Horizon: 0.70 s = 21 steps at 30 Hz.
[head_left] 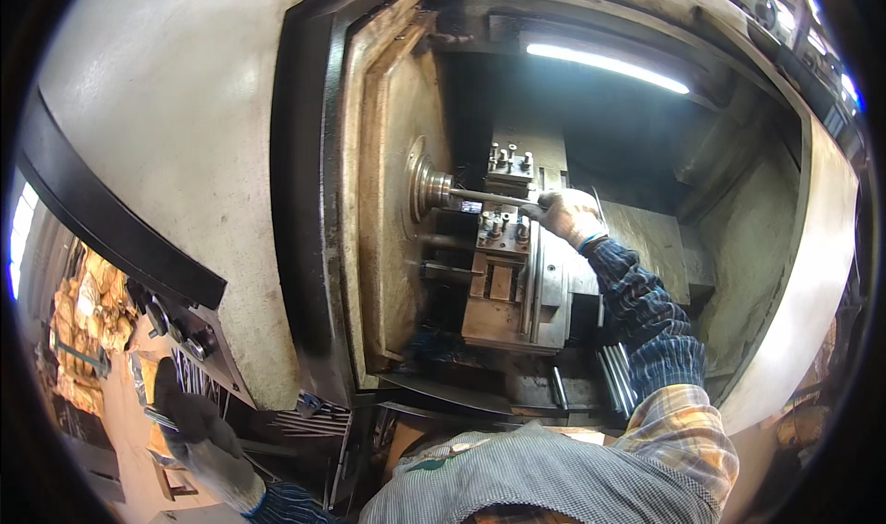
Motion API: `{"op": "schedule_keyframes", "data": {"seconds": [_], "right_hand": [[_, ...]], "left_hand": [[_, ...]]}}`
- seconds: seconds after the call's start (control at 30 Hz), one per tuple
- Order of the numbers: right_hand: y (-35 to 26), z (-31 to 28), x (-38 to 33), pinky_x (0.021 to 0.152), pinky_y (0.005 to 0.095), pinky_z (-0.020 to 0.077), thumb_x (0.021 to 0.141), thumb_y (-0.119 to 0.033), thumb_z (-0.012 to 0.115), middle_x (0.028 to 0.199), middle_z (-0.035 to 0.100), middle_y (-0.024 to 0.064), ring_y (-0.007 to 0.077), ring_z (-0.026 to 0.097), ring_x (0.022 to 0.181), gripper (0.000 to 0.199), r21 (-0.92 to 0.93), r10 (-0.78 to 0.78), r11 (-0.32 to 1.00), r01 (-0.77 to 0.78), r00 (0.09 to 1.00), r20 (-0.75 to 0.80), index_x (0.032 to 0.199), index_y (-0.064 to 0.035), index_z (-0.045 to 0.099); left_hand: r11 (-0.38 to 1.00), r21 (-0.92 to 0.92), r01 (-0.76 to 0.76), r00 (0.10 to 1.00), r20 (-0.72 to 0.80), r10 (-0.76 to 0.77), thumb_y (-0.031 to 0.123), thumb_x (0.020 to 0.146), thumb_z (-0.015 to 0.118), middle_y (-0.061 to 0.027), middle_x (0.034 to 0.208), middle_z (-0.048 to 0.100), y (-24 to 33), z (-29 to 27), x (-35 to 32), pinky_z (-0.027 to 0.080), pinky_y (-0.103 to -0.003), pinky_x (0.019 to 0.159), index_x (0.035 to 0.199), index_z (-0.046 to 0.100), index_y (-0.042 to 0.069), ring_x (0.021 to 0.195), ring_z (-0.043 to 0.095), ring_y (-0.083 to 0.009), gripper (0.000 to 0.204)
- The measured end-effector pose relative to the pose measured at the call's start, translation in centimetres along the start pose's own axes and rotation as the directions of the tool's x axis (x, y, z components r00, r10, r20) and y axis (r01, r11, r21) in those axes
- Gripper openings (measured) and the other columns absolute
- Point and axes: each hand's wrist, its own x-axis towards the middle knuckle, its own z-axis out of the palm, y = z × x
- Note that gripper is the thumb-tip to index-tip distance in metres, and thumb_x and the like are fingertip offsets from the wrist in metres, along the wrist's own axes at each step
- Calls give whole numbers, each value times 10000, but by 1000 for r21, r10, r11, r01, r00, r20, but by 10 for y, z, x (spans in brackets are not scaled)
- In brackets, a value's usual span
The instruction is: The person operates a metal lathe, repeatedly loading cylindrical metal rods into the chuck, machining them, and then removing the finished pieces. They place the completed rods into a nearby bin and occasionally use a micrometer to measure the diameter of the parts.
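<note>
My right hand (570,216), in a whitish work glove, reaches into the lathe and is closed around the end of a long thin metal rod (489,197). The rod's other end meets the round metal spindle nose (434,192) on the left wall. Two bolted tool blocks, a far one (510,162) and a near one (503,233), sit on the slide on either side of the rod. At the lower left, my left hand (208,441) wears a dark grey glove. A short silvery rod end (161,420) sticks out from its grip; the rest is hidden.
Several metal rods (616,376) lean at the machine's front edge, and more lie on a rack (309,422) below. A control panel with knobs (175,326) is on the left. A lit tube lamp (607,67) hangs inside. Wrapped bundles (90,326) stand far left.
</note>
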Motion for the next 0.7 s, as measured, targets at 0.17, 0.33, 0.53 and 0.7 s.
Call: {"op": "schedule_keyframes", "data": {"seconds": [0.17, 0.33, 0.53, 0.7], "right_hand": [[36, 40, 45, 896, 400, 551, 907, -661, 622, 1067, 755, 135, 311, 712, 1000, 604, 187, -50, 982, 39, 997, 58, 1162, -128, 747], [18, 59, 56, 937, 429, 533, 974, -527, 583, 1110, 728, 143, 335, 681, 1070, 464, 140, -142, 981, 135, 989, 40, 1219, -151, 701], [56, 45, 43, 881, 439, 542, 990, -314, 563, 1039, 732, 176, 350, 696, 990, 295, -114, -249, 961, 251, 968, 38, 1138, -127, 737], [52, 32, 57, 776, 381, 561, 964, -336, 674, 973, 758, 131, 250, 718, 839, 326, 82, -124, 991, 110, 973, 196, 1166, -86, 728]], "left_hand": [[771, 576, -271, 829, -267, 491, 130, 1071, 447, -126, 1457, 543, -45, -34, 25, 492, -271, 942, 1498, 441, -36, 1078, 613, -138, 458], [848, 520, -103, 852, -393, 345, 219, 1098, 456, -112, 1462, 547, -71, -19, 62, 436, -311, 1067, 1494, 436, -32, 1276, 553, -202, 469], [872, 480, -98, 827, -448, 339, 288, 1098, 466, -127, 1436, 575, -70, 7, 63, 491, -305, 1006, 1489, 454, 2, 1250, 581, -191, 484], [859, 385, -337, 778, -399, 484, 190, 1086, 495, -169, 1318, 629, -79, 6, 62, 540, -346, 928, 1476, 465, -1, 1133, 634, -243, 435]]}}
